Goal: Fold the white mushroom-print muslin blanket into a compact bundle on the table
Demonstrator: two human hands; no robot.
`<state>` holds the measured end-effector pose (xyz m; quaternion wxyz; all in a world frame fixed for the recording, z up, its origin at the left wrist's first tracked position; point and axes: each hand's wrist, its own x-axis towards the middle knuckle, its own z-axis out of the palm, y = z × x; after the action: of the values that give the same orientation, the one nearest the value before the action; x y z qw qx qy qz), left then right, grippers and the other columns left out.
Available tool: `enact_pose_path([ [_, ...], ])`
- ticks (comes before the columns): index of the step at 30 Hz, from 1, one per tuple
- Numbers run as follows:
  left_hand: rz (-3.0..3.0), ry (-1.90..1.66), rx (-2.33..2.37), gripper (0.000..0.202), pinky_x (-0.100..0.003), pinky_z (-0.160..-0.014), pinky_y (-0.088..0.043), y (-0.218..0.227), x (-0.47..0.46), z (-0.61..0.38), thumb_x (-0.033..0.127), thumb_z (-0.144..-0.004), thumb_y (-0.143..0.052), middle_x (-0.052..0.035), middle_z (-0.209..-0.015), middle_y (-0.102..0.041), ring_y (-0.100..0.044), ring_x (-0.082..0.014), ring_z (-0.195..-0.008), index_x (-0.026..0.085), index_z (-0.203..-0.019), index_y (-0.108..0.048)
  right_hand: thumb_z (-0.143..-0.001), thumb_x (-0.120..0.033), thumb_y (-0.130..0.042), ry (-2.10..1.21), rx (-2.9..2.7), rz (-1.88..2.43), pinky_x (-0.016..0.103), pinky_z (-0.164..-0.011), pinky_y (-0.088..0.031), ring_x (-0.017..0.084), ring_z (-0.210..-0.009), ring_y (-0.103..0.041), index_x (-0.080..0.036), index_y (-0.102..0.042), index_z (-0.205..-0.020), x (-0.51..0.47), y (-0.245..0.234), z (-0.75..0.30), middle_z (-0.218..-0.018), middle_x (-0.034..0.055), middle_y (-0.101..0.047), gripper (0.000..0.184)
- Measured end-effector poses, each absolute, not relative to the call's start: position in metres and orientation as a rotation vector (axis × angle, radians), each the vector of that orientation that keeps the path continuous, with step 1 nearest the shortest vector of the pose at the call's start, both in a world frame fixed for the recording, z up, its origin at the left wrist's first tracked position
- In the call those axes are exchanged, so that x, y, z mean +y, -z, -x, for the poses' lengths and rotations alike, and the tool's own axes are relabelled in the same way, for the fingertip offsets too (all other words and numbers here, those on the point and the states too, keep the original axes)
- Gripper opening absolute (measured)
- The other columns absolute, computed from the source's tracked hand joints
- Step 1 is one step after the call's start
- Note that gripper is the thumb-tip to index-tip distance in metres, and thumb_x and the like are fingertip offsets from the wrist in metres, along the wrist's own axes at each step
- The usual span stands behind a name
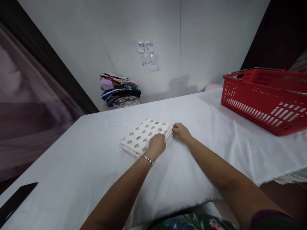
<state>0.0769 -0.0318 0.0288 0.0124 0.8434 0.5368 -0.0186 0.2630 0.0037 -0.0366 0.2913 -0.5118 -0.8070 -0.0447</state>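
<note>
On the white-covered table lies a folded cream cloth point(144, 132) with a pattern of grey mushroom-like shapes and a few coloured ones. My left hand point(157, 144), with a silver bracelet at the wrist, is closed on the near right part of the cloth. At the cloth's far right corner, my right hand point(182, 131) pinches the layered edge. Between the two hands the edge layers are slightly lifted and gathered. The fingertips of both hands are partly hidden.
A stack of folded fabrics point(121, 91) stands at the table's back edge, by the wall. To the right sits a red plastic basket point(249, 105) with metal handles. A dark flat object point(18, 201) lies at the left front on the white tablecloth point(91, 153). Handwritten paper signs point(149, 63) hang on the wall.
</note>
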Motion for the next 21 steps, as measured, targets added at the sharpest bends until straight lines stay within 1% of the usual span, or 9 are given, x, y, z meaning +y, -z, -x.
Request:
enact_pose_path([
  [3, -2.654, 0.016, 1.651, 0.032, -0.031, -0.08, -0.043, -0.026, -0.036, -0.075, 0.011, -0.081, -0.039, -0.0104, -0.102, -0.061, -0.057, -0.0211, -0.096, 0.018, -0.108, -0.055, -0.083, -0.014, -0.048, 0.115, -2.174, 1.418, 0.028, -0.076, -0.037, 0.019, -0.09, -0.045, -0.019, -0.068, -0.082, 0.004, 0.037, -0.262, -0.096, 0.0072, -0.057, 0.02],
  [6, -2.624, -0.065, 1.625, 0.032, -0.032, -0.08, -0.042, -0.029, -0.037, -0.07, 0.023, -0.085, -0.042, -0.0084, -0.105, -0.062, -0.057, -0.0218, -0.098, 0.022, -0.115, -0.052, -0.083, -0.014, -0.05, 0.088, -2.177, 1.473, 0.03, -0.078, -0.038, 0.02, -0.092, -0.046, -0.019, -0.068, -0.083, 0.001, 0.033, -0.259, -0.099, 0.0081, -0.058, 0.019],
  [9, -2.455, -0.148, 1.624, 0.031, -0.03, -0.076, -0.042, -0.035, -0.033, -0.061, 0.036, -0.086, -0.042, -0.005, -0.1, -0.066, -0.059, -0.021, -0.094, 0.025, -0.111, -0.057, -0.082, -0.013, -0.05, -0.008, -2.108, 1.477, 0.03, -0.082, -0.039, 0.02, -0.095, -0.047, -0.019, -0.068, -0.087, -0.006, 0.029, -0.256, -0.101, 0.0082, -0.058, 0.02],
  [12, -2.323, -0.259, 1.612, 0.034, -0.029, -0.072, -0.042, -0.04, -0.027, -0.052, 0.045, -0.087, -0.041, -0.0031, -0.092, -0.068, -0.06, -0.0198, -0.089, 0.024, -0.101, -0.063, -0.081, -0.012, -0.049, -0.067, -1.989, 1.461, 0.03, -0.085, -0.04, 0.02, -0.102, -0.047, -0.02, -0.065, -0.1, -0.02, 0.026, -0.252, -0.11, 0.0068, -0.057, 0.026],
  [14, -2.316, -0.388, 1.624, 0.035, -0.028, -0.077, -0.042, -0.04, -0.022, -0.044, 0.046, -0.087, -0.04, -0.0037, -0.098, -0.068, -0.059, -0.0191, -0.093, 0.023, -0.099, -0.064, -0.08, -0.012, -0.05, -0.186, -1.794, 1.494, 0.03, -0.084, -0.042, 0.019, -0.101, -0.05, -0.02, -0.064, -0.102, -0.03, 0.024, -0.248, -0.109, 0.0064, -0.059, 0.027],
  [15, -2.331, -0.448, 1.639, 0.035, -0.028, -0.081, -0.042, -0.039, -0.019, -0.039, 0.044, -0.087, -0.04, -0.0043, -0.103, -0.066, -0.057, -0.019, -0.098, 0.022, -0.101, -0.064, -0.079, -0.013, -0.051, -0.334, -1.646, 1.522, 0.029, -0.08, -0.044, 0.018, -0.096, -0.053, -0.019, -0.064, -0.099, -0.035, 0.024, -0.245, -0.105, 0.006, -0.061, 0.025],
  [17, -2.391, -0.52, 1.683, 0.034, -0.029, -0.091, -0.038, -0.035, -0.011, -0.027, 0.04, -0.088, -0.04, -0.0062, -0.114, -0.063, -0.053, -0.0194, -0.107, 0.02, -0.105, -0.062, -0.079, -0.015, -0.051, -0.723, -1.336, 1.565, 0.025, -0.065, -0.047, 0.014, -0.076, -0.058, -0.017, -0.064, -0.089, -0.043, 0.022, -0.237, -0.09, 0.0039, -0.065, 0.016],
  [19, -2.478, -0.502, 1.755, 0.035, -0.032, -0.098, -0.034, -0.029, -0.004, -0.012, 0.038, -0.088, -0.04, -0.0089, -0.122, -0.057, -0.046, -0.0218, -0.117, 0.018, -0.107, -0.061, -0.079, -0.017, -0.052, -1.055, -1.153, 1.576, 0.021, -0.047, -0.042, 0.01, -0.055, -0.056, -0.017, -0.062, -0.08, -0.049, 0.02, -0.229, -0.077, 0.0016, -0.066, 0.01],
  [21, -2.529, -0.435, 1.86, 0.037, -0.038, -0.102, -0.029, -0.021, 0.001, 0.003, 0.039, -0.087, -0.041, -0.0108, -0.13, -0.051, -0.039, -0.0249, -0.125, 0.018, -0.112, -0.059, -0.079, -0.016, -0.054, -1.258, -1.093, 1.566, 0.018, -0.037, -0.036, 0.008, -0.044, -0.053, -0.016, -0.059, -0.075, -0.053, 0.018, -0.22, -0.07, 0.0009, -0.066, 0.007],
])
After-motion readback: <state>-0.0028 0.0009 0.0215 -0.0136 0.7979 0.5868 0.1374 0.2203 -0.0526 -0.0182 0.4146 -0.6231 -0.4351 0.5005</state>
